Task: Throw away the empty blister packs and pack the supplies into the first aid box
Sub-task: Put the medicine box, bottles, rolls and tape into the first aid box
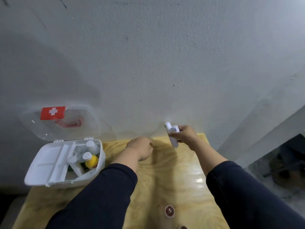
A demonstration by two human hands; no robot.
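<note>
First aid box [49, 164] open at lower left, bottles [90, 160] inside.
My right hand [184, 135] fingers pinch a white tube [171, 134]; left hand [140, 148] fingers curled together.

We see a pale wooden table [178, 182] with a glossy, grained top, pushed up against a grey wall [148, 55]. On its left end sits the white first aid box [49, 172], its clear lid [62, 123] standing open against the wall and its corner overhanging the table's edge. Near the front edge lies a small round reddish-brown thing [169, 211], well apart from the box.
</note>
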